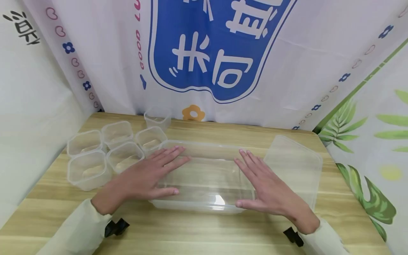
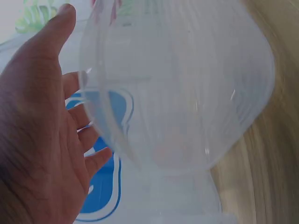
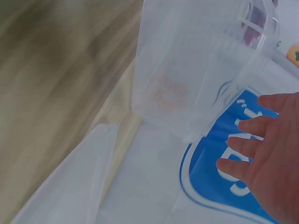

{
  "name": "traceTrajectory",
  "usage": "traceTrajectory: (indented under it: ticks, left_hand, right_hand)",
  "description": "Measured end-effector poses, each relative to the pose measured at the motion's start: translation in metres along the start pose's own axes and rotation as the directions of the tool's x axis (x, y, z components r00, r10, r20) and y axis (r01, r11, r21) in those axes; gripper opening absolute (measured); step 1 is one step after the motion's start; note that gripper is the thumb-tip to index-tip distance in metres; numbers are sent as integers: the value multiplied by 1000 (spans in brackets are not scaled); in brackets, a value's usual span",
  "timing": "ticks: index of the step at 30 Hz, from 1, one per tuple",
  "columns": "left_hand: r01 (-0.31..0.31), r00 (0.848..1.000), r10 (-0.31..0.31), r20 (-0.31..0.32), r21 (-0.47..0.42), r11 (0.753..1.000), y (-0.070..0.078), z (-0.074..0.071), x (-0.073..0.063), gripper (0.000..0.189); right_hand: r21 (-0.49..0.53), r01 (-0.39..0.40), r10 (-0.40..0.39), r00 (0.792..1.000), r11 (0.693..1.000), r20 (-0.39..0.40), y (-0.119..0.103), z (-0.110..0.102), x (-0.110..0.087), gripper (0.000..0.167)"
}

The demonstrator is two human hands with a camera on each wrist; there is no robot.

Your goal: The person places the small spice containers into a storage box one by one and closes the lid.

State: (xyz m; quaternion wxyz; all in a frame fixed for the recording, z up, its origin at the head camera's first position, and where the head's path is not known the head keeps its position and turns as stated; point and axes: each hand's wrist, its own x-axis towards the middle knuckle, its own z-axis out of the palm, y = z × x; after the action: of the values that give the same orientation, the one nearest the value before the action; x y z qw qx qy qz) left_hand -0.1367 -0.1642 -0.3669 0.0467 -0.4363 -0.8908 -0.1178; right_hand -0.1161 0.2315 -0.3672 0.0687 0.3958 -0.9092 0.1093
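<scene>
A large clear plastic container [image 1: 204, 173] stands on the wooden table in front of the person, its inside bare. Over its left end is the left hand [image 1: 146, 175], fingers straight and spread, thumb apart. At the right end, the right hand [image 1: 267, 184] mirrors it with extended fingers. Both palms face down toward the rim in the head view. From the left wrist, the container's end wall [image 2: 177, 84] shows beside the spread fingers [image 2: 96, 161]. In the right wrist view, the fingers [image 3: 233, 167] extend beside the container wall [image 3: 182, 70] and hold nothing.
Several small clear plastic tubs [image 1: 87, 170] are grouped at the left, one tub [image 1: 158, 118] at the back against the curtain. A flat translucent lid [image 1: 294, 166] lies right of the container, partly behind the right hand. A printed curtain [image 1: 287, 88] hangs behind the wooden table [image 1: 204, 233].
</scene>
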Motion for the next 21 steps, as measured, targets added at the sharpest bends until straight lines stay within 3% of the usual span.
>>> traceTrajectory:
  ticks: [4,9,15,21]
  left_hand:
    - [27,998,-27,-65,3,1000,-6,-3,-8,82]
    - [51,981,-50,-186,-2,999,-17,-2,-23,76]
    - [127,967,-124,-221,-2,992,-25,-2,-41,81]
    - [196,941,-186,-281,6,981,-34,-8,-54,80]
  right_hand:
    - [35,-51,51,999,998,-5,5,0,-13,115]
    - [92,-102,103,995,990,0,8,6,-26,121]
    - [182,-171,169,985,968,29,8,14,-40,126]
    - [205,-202,198,979,958,39,5,19,-39,128]
